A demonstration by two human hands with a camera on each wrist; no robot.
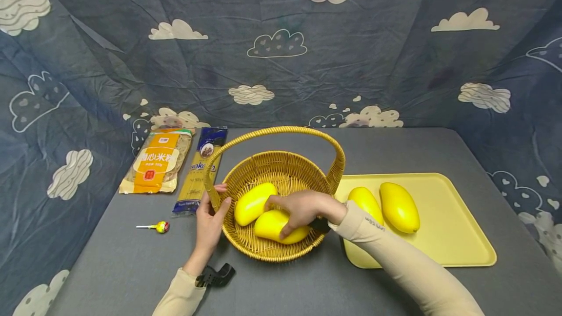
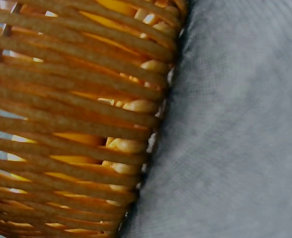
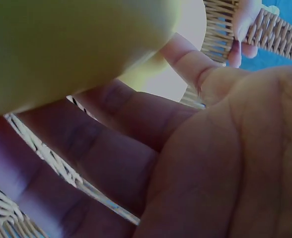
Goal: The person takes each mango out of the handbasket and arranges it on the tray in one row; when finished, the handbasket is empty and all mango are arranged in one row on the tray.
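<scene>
In my centre frame, two mangoes point(image 1: 256, 204) lie in a basket point(image 1: 281, 161); right, two more mangoes point(image 1: 399, 207) on a tray point(image 1: 456, 230); left, a lollipop point(image 1: 162, 227) before packets point(image 1: 157, 162).

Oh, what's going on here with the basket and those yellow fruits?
A person is working with both hands at a grey tabletop. The left hand holds the side of a round golden wicker basket, near the foot of its handle. The right hand reaches inside, gripping a smooth yellow mango-shaped fruit. A second yellow fruit lies beside it, and two more yellow fruits rest on a pale yellow rectangular tray to the right.
</scene>
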